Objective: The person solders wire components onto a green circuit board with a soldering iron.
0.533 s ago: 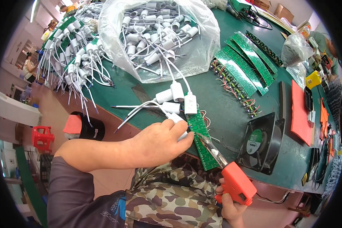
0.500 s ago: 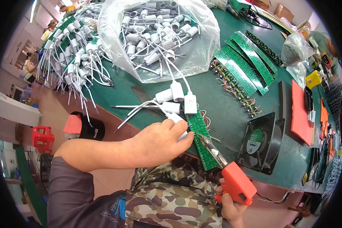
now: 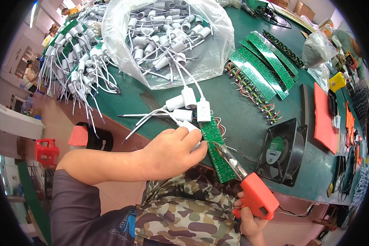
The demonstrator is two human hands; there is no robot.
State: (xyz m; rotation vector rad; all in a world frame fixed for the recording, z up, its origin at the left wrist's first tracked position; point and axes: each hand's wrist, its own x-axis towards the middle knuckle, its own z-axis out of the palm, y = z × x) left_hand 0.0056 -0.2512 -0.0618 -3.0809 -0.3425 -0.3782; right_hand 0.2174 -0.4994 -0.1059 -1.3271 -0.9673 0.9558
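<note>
At table point(image 3: 242, 128), left hand point(image 3: 170, 152) clasping one socket point(image 3: 190, 125), right hand point(image 3: 250, 221) gripping one soldering gun point(image 3: 259, 194)

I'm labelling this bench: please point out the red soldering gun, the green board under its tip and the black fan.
Red soldering gun point(image 3: 258, 194): head view, on its red body.
Green board point(image 3: 217, 160): head view, on its middle part.
Black fan point(image 3: 274, 150): head view, on its hub.

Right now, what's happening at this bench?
The person's left hand grips a white socket at the left edge of a green circuit board. The right hand holds a red soldering gun, its tip at the board; contact is unclear. Loose sockets lie around the board's far end, with a clear bag of more beyond.
</note>
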